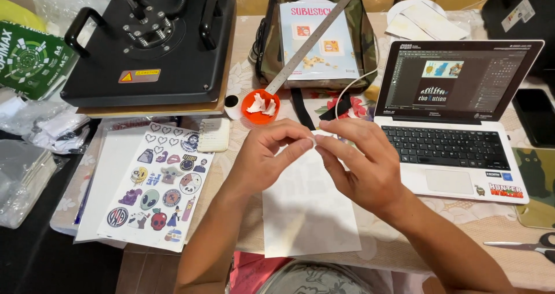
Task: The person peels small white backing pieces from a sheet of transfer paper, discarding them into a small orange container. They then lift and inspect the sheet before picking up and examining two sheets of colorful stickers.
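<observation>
Left hand and right hand meet at centre, fingertips pinching a small white scrap above a white sheet. Sticker sheet near left. Far left, black heat press (yellow-and-red rectangular warning label). Orange bowl beyond; laptop right.

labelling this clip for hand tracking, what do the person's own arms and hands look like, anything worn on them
Both arms are bare from the elbow down: no sleeves, gloves, watch or bracelets show. The left hand and right hand carry no rings that can be seen, and the nails look short and unpainted. No markings or cables on either forearm.
</observation>
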